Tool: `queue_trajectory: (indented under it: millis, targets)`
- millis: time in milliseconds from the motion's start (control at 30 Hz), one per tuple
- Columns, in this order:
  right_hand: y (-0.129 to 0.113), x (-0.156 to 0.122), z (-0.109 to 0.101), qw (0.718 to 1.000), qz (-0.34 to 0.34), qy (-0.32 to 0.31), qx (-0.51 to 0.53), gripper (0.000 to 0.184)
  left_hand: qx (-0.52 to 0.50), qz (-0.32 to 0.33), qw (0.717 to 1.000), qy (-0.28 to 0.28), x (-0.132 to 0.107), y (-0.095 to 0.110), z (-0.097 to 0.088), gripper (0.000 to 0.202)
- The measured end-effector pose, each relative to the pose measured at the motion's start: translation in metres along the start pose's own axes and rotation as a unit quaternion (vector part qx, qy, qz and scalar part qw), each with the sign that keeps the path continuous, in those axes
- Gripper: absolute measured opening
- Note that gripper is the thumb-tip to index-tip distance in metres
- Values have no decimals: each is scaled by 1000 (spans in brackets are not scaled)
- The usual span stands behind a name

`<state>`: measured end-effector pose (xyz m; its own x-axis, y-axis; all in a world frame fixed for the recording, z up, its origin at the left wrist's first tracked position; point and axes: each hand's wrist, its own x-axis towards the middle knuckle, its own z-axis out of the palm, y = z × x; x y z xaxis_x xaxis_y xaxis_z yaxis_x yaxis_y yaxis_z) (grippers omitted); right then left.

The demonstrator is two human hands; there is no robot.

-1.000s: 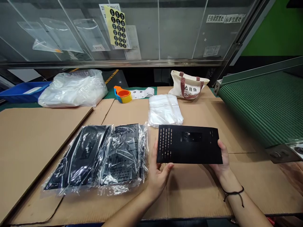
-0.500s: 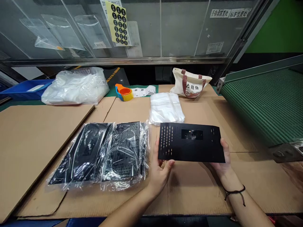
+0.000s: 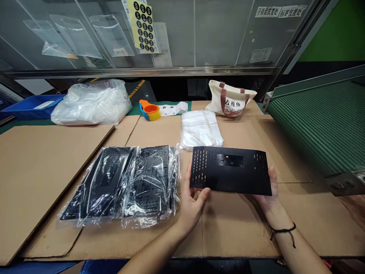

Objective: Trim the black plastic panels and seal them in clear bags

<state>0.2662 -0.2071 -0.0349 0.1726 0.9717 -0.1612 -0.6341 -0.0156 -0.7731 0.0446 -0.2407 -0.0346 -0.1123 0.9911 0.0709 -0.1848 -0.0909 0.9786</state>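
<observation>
Cardboard sheets (image 3: 236,228) cover the bench. The left hand (image 3: 192,207) and right hand (image 3: 266,198) hold a black perforated panel (image 3: 230,169) above the cardboard at twelve o'clock, fingers curled behind its side edges, left thumb under its lower edge. At ten o'clock, clear plastic film (image 3: 151,190) wraps two black panels. Just past the held panel lies a soft stack of clear plastic bags (image 3: 201,130), with a canvas tote bag (image 3: 230,99) beyond. Farther out at ten o'clock, a blue plastic tray (image 3: 34,107) adjoins a bulging translucent sack (image 3: 91,104). At two o'clock runs a ribbed green conveyor belt (image 3: 322,118).
</observation>
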Motion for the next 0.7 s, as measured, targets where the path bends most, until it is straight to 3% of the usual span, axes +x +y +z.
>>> queue_trajectory:
  millis: [67, 167, 367, 700]
  targets:
    - [0, 0, 0, 1000, 1, -10, 0, 44, -2, -5, 1000, -20, 1, 3, -1, 73]
    - [-1, -1, 1, 1000, 1, -9, 2, 42, 1, -8, 1000, 0, 3, 8, -1, 70]
    - [1, -2, -2, 1000, 14, -12, -5, 46, -82, -80, 993, 15, 8, 10, -1, 69]
    - [-1, -4, 5, 999, 11, -32, -10, 53, -121, -71, 989, 35, 10, 11, -2, 63]
